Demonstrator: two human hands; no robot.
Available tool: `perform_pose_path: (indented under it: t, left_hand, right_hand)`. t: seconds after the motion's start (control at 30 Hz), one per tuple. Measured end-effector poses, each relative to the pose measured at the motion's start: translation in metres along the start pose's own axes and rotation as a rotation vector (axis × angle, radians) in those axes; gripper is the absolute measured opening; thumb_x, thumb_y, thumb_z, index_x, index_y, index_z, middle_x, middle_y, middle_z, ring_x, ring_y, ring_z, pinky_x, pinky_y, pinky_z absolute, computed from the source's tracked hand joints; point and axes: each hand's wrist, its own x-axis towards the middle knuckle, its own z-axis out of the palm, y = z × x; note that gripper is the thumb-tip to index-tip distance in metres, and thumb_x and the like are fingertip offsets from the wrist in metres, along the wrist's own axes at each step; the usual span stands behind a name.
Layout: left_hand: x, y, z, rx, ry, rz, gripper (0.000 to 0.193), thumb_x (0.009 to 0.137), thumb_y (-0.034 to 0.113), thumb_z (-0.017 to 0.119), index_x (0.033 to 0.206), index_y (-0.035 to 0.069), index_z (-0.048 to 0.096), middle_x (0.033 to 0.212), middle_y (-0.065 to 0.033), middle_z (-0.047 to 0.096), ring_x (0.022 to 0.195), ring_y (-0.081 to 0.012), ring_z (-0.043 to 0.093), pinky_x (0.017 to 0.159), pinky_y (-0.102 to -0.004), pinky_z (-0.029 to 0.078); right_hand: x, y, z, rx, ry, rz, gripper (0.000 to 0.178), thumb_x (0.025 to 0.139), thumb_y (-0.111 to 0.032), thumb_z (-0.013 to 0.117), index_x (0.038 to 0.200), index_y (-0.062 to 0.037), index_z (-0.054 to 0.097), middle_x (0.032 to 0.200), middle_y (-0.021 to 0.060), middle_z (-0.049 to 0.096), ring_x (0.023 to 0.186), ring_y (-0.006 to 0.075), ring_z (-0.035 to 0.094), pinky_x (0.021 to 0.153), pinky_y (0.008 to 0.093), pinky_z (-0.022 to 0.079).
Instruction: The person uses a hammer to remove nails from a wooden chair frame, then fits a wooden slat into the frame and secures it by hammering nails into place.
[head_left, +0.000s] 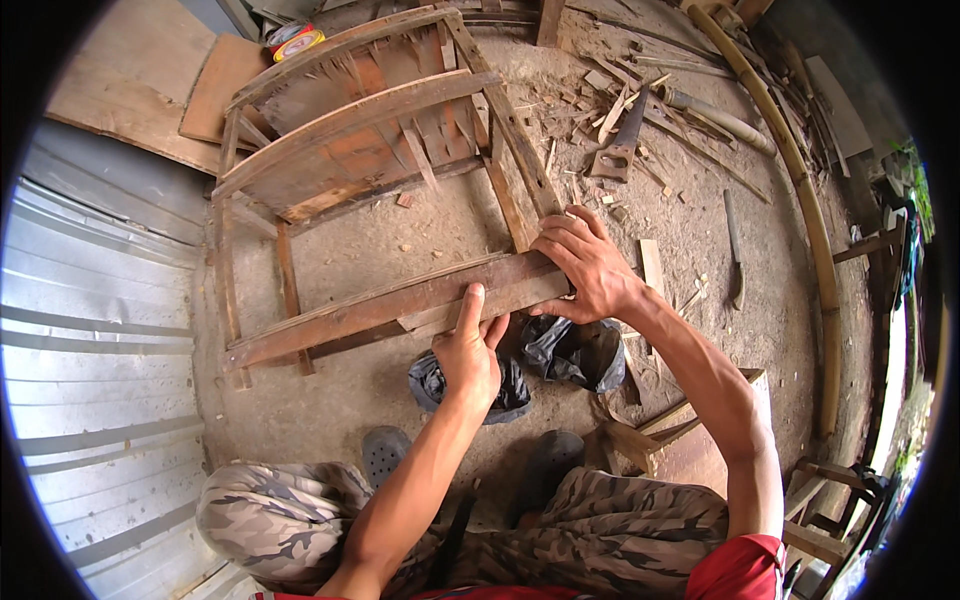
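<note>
Along the rail (378,309), left hand (468,358) and right hand (592,264) on a strip (526,297)

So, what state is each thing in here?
Left hand, closed on the strip
Right hand, closed around the frame corner and strip's end
Strip, held along the frame's near side
Frame, worn, joined together
Panel, torn and splintered
Bags, crumpled, on the floor
Saw, lying on the floor
Knife, lying on the floor
</note>
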Motion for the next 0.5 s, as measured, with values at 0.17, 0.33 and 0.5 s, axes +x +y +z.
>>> perform_pose_path:
  t: [0.17,0.33,0.5]
  left_hand:
    - [0.003,-0.001,-0.003,0.002,0.004,0.003,0.05,0.089,0.024,0.078,0.13,0.009,0.054,0.124,-0.004,0.062,0.108,-0.015,0.065,0.083,-0.0282,0.059]
    - [0.005,0.0,-0.001,-0.017,-0.004,-0.015,0.049,0.089,0.024,0.079,0.128,0.009,0.055,0.122,-0.0038,0.063,0.105,-0.0143,0.066,0.081,-0.0272,0.06]
    - [0.006,-0.001,0.001,-0.016,0.018,0.003,0.051,0.088,0.026,0.08,0.129,0.009,0.054,0.123,-0.0041,0.061,0.106,-0.0145,0.065,0.081,-0.0275,0.059]
  right_hand:
    - [0.001,0.001,0.001,0.016,-0.003,0.007,0.081,0.076,-0.063,0.074,0.124,-0.0001,0.059,0.123,0.0161,0.062,0.126,0.0306,0.053,0.116,0.0592,0.026]
    - [0.001,-0.004,-0.002,0.04,0.01,0.072,0.084,0.074,-0.064,0.075,0.128,-0.0017,0.058,0.125,0.0156,0.061,0.13,0.0294,0.05,0.118,0.0581,0.023]
    - [0.003,-0.009,-0.003,-0.028,0.0,0.067,0.088,0.074,-0.066,0.074,0.13,-0.0018,0.056,0.126,0.0162,0.061,0.133,0.0295,0.048,0.118,0.0582,0.023]
